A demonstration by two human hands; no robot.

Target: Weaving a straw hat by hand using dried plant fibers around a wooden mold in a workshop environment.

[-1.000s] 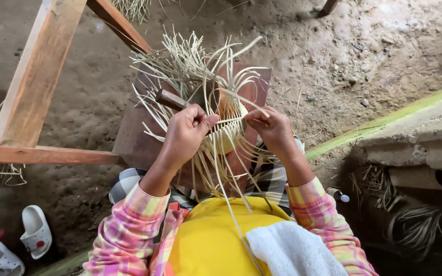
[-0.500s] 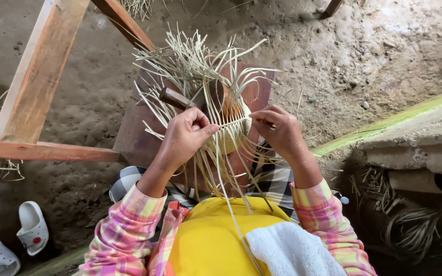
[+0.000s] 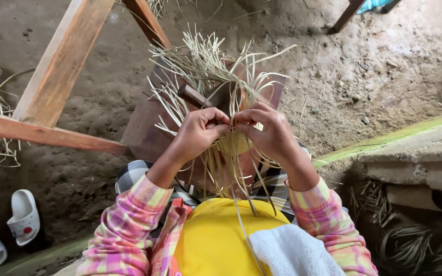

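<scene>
Straw weaving [image 3: 216, 102] sat over lap; left hand [image 3: 198, 134] and right hand [image 3: 272, 134] met at centre, fingers of both pinched shut on strips. Wooden frame [image 3: 52, 87] stood nearby.

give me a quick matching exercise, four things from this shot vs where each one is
Things:
1. straw strips
2. white sandals
3. wooden beam
4. white towel

Places:
A. on the dirt floor, lower left
B. bottom of the picture, against the yellow cloth
C. slanting across the upper left
D. centre, pinched by both hands

Pairs: 1-D, 2-A, 3-C, 4-B
</scene>
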